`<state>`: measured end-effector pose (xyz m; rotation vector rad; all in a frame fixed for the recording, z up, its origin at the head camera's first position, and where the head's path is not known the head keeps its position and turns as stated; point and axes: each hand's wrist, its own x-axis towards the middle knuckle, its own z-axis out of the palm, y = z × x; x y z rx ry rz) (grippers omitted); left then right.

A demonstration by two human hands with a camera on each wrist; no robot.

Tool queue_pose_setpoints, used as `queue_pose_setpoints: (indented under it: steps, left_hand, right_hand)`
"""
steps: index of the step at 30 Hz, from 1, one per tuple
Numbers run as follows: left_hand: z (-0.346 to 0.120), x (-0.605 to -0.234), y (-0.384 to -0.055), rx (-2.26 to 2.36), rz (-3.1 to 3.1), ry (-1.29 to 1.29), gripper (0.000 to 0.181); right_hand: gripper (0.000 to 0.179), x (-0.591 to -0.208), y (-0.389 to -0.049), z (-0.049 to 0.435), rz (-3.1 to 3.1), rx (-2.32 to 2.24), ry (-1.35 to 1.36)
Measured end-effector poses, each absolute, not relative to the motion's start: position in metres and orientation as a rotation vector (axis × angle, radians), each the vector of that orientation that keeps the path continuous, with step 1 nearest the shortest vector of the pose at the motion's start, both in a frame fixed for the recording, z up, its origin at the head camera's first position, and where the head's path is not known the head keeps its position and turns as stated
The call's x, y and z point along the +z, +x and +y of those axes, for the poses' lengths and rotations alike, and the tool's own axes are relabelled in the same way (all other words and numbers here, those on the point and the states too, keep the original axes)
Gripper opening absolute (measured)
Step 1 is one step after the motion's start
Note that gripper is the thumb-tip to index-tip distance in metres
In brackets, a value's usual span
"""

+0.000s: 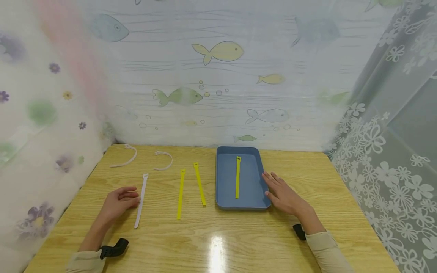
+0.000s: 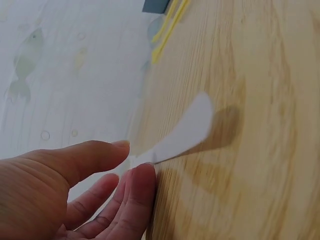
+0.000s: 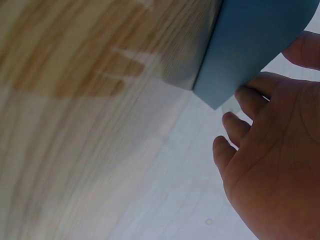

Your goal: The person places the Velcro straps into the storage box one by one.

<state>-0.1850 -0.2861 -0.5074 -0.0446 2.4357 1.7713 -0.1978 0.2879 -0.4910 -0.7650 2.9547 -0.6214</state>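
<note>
My left hand (image 1: 121,203) is beside a white hook-and-loop cable tie (image 1: 141,201), fingertips at its left edge. In the left wrist view, thumb and forefinger stand apart around the near part of that tie, whose rounded end (image 2: 192,122) lifts off the wood. On the right, my right hand (image 1: 285,195) rests its extended fingers against the right wall of a blue-grey tray (image 1: 225,182). One yellow cable tie (image 1: 238,178) lies inside the tray. Two more yellow ties, a left one (image 1: 181,195) and a right one (image 1: 200,184), lie on the table between hand and tray.
Two curled white ties, one at the far left corner (image 1: 131,157) and another nearby (image 1: 167,161), lie toward the back of the wooden table (image 1: 164,242). A fish-patterned curtain (image 1: 218,125) hangs behind the table's back edge; flowered curtains flank both sides.
</note>
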Motion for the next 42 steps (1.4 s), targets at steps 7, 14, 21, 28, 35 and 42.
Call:
queue_pose_setpoints:
  steps: [7,14,21,28,35,42]
  left_hand:
    - [-0.282,-0.506,-0.186,1.660,2.550,-0.066,0.055]
    - [-0.275,-0.506,-0.187,1.471,2.740,-0.064,0.050]
    - [-0.270,-0.505,-0.188,1.317,2.857,-0.095,0.043]
    - [-0.266,-0.500,-0.186,1.308,2.874,-0.151,0.043]
    - [-0.266,-0.502,-0.182,1.389,2.803,-0.252,0.045]
    - [-0.265,-0.499,-0.182,1.383,2.792,-0.267,0.037]
  right_hand:
    - [0.061,-0.491,-0.198,0.288,2.963,-0.630,-0.778]
    - [0.061,-0.491,-0.198,0.289,2.960,-0.638,-0.770]
    - [0.060,-0.492,-0.196,0.290,2.965,-0.633,-0.780]
    - [0.060,-0.493,-0.196,0.290,2.959,-0.658,-0.772]
    - [0.061,-0.493,-0.198,0.289,2.958,-0.646,-0.781]
    - [0.061,-0.492,-0.197,0.287,2.949,-0.661,-0.771]
